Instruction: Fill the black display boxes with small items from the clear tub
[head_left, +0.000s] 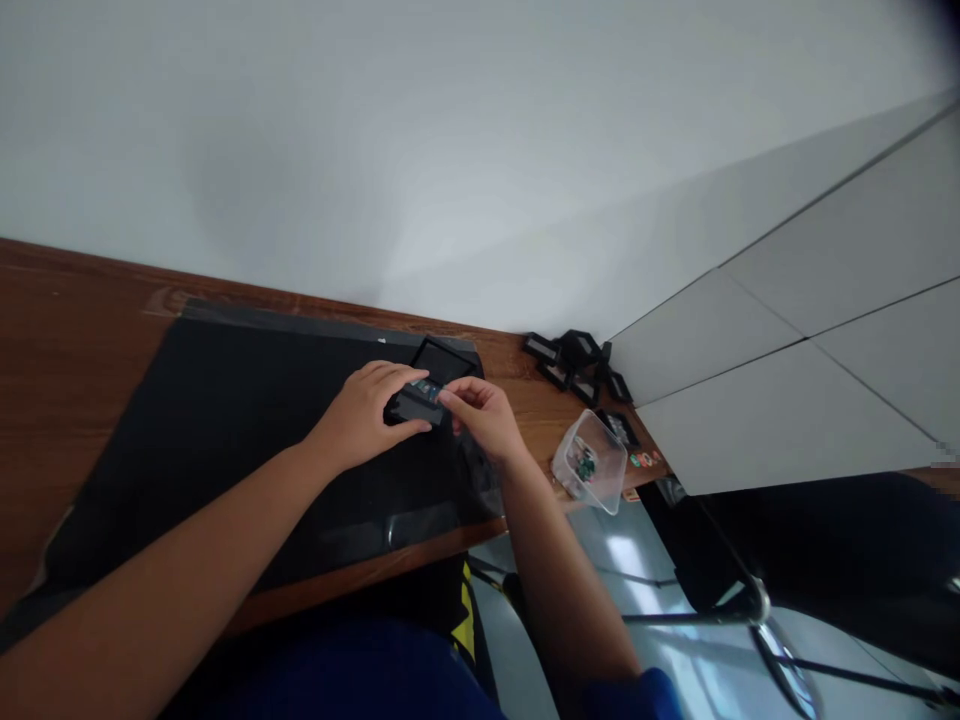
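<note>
On the black mat point(247, 400) lies a small black box point(414, 405) with its framed lid point(442, 360) tilted open toward the wall. Small bluish-green parts point(426, 388) show inside it. My left hand point(371, 412) grips the box from the left, thumb at the near side and fingers at the far side. Thumb and forefinger of my right hand point(480, 412) are pinched together at the box's right end. What sits between those fingertips is hidden.
Several black boxes point(577, 350) are piled at the wall on the right. Nearer stands a clear plastic container point(592, 465) with small green and pale pieces, close to the table's edge. Small round coloured items point(645, 460) lie beside it. A dark chair point(810, 560) stands right of the table.
</note>
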